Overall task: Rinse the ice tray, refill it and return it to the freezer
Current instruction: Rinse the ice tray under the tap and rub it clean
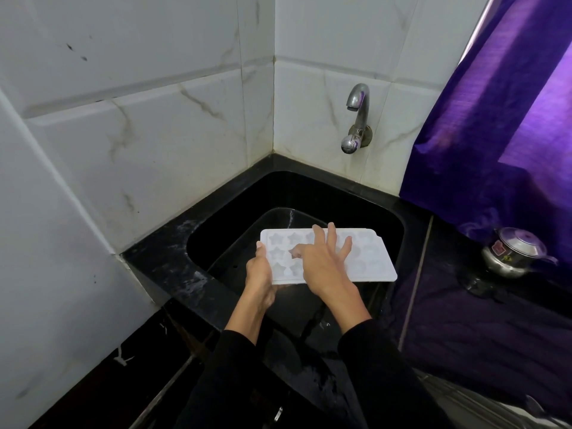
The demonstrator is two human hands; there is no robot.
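I hold the ice tray point(365, 261) over the black sink point(387, 212).
My left hand point(260, 270) grips its near-left corner, fingers hidden beneath; my right hand point(325, 264) rests spread-fingered on top, covering several star moulds. The tap point(357, 116) stands far behind, apparently dry; the tray's contents are hard to make out.

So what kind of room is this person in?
Most likely a home kitchen. A curved metal tap sticks out of the white tiled wall above a black sink set in a dark stone counter, and a small lidded steel pot sits on the counter to the right.
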